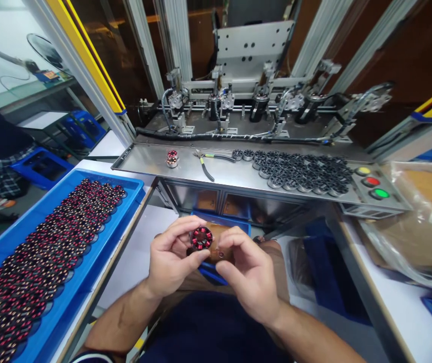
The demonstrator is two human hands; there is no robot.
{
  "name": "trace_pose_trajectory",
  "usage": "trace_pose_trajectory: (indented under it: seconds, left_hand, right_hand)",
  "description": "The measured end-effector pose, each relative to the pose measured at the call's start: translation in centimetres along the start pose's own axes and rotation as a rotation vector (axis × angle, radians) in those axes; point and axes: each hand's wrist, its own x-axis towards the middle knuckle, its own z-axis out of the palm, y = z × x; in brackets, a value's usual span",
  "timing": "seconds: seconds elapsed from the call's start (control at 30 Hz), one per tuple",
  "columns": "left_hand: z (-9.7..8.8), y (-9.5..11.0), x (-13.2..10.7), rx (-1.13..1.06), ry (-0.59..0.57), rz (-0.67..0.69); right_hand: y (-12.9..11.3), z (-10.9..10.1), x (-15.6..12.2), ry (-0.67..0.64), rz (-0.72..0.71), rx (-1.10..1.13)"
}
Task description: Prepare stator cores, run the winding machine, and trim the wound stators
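Wound stator (202, 244): lower middle of the frame, just left of centre; a short ring of red coils about a dark hub, held up in the air
Left hand (174, 254): its grip is pinched on the stator; forefinger by the upper edge, thumb at the lower
Right hand (252, 272): just right of the stator, apart from it; thumb and forefinger curled with a gap between; whether this grip has a fine wire in it, I cannot tell
Handling: best done, I judge, by the outer rim, with no fingertip pressing the windings; a light, steady pinch should do, the left hand turning the ring and the right coming in from the side; a dragging nail could scrape the coils
Facing: coil face toward the camera; reverse hidden
Axis: no long one that shows; the centre line runs roughly from the hub toward the camera
Diagonal cutters (203, 164): upper middle of the frame, on the steel ledge (144, 162); handles spread, out of both hands
Blue tray (123, 214): left of the frame; filled with similar wound stators (60, 247)
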Motion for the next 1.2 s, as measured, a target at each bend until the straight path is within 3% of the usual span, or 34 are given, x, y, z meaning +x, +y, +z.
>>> trace_pose_trajectory:
  seconds: [0.3,0.4,0.6,0.7,0.83,1.2]
  left_hand:
    - [-0.2,0.3,-0.5,-0.248,-0.113,-0.264]
    - [-0.1,0.4,-0.5,-0.2,-0.091,-0.216]
    - [0.5,0.8,-0.5,0.077,-0.042,0.044]
    - [0.6,0.8,-0.6,0.118,-0.058,0.111]
    - [0.6,0.6,-0.8,0.103,-0.075,0.097]
    - [0.6,1.7,-0.4,-0.086,-0.095,-0.1]
  right_hand:
    - [-0.7,-0.1,0.4,0.061,-0.175,-0.208]
    - [-0.7,0.0,0.2,0.076,-0.192,-0.21]
    - [-0.3,-0.1,0.1,0.024,-0.128,-0.084]
    - [-0.5,0.0,0.1,0.045,-0.124,-0.091]
    - [-0.9,0.0,0.0,0.108,-0.11,-0.135]
    - [-0.3,-1.6,1.1,-0.069,-0.399,-0.257]
